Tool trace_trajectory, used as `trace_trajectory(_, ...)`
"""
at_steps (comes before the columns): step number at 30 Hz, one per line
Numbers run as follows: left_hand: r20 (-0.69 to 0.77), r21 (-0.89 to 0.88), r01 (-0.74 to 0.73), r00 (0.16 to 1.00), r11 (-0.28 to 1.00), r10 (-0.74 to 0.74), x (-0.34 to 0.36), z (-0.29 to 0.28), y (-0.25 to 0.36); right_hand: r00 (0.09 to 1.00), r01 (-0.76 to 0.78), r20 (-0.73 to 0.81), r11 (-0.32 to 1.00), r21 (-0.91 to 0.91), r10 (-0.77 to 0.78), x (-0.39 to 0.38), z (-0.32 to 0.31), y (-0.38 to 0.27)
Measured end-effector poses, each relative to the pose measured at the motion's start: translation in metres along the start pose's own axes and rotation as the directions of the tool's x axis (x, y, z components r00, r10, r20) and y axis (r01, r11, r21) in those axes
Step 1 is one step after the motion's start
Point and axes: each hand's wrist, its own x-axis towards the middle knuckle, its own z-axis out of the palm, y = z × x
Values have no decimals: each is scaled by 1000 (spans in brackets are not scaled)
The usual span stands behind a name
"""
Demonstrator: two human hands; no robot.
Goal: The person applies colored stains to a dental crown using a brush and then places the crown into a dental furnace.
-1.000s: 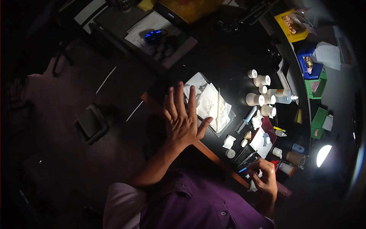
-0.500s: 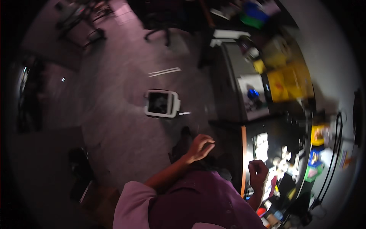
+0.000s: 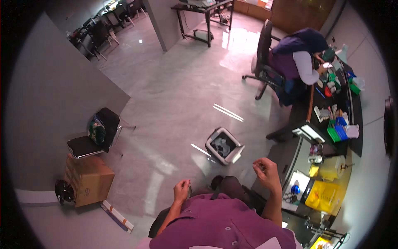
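Note:
My left hand [image 3: 181,190] hangs over the floor in front of my body, its fingers curled together. Further right, my right hand [image 3: 267,172] is raised near the desk edge with thumb and fingers pinched. What either hand holds, if anything, is too small or hidden to make out. A white-rimmed waste bin [image 3: 207,146] with a dark inside and pale crumpled stuff in it stands on the floor ahead, nearest to my right hand but apart from it. To the right, the desk carries a yellow tray [image 3: 321,197] and a white sheet [image 3: 295,189] with a blue object on it.
A person [image 3: 290,62] sits at the far right desk on a black swivel chair [image 3: 263,50]. On the left stand a folding chair [image 3: 110,124] and a cardboard box [image 3: 94,182]. Blue and green bins [image 3: 339,129] sit on the desk. A dark table [image 3: 199,7] stands far ahead.
My view has turned to the right and the picture is brighter and sharper. The desk with my right hand's former work lights has slid toward the lower right. My hands have moved farther apart.

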Motion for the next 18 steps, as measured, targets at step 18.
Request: trace_trajectory(18, 477, 281, -561, 786, 779, 394, 319, -65, 242, 996, -59, -67, 989, -137, 51, 279, 77, -27)
